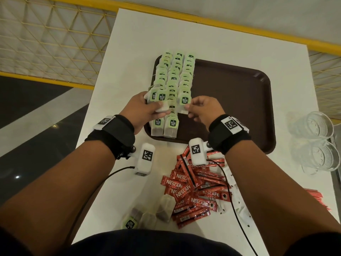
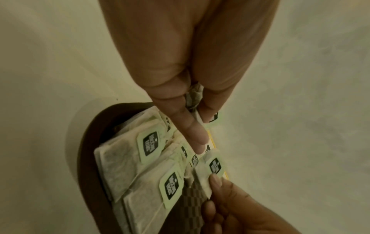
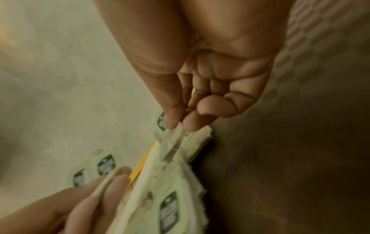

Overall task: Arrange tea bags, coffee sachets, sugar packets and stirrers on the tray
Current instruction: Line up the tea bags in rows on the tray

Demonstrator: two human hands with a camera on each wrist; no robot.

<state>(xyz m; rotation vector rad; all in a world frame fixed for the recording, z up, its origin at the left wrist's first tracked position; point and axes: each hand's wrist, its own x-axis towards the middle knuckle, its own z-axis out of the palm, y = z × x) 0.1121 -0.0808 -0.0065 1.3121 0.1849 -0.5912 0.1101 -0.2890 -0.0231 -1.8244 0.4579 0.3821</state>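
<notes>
A brown tray (image 1: 230, 100) lies on the white table, and its left part holds three rows of overlapping green-tagged tea bags (image 1: 175, 74). My left hand (image 1: 158, 108) hovers over the near end of the rows and grips a small bunch of tea bags (image 1: 159, 97). My right hand (image 1: 190, 108) pinches the lower edge of one tea bag (image 1: 184, 102) at the end of the right row. The right wrist view shows thumb and forefinger nipping that tea bag (image 3: 178, 134). Under the left hand (image 2: 196, 114) the rows of tea bags (image 2: 140, 166) show close up.
Red coffee sachets (image 1: 195, 193) lie heaped on the table in front of the tray, with white packets (image 1: 230, 204) beside them. A few loose tea bags (image 1: 147, 213) sit near the table's front edge. Glass cups (image 1: 317, 141) and red stirrers (image 1: 316, 197) are at the right.
</notes>
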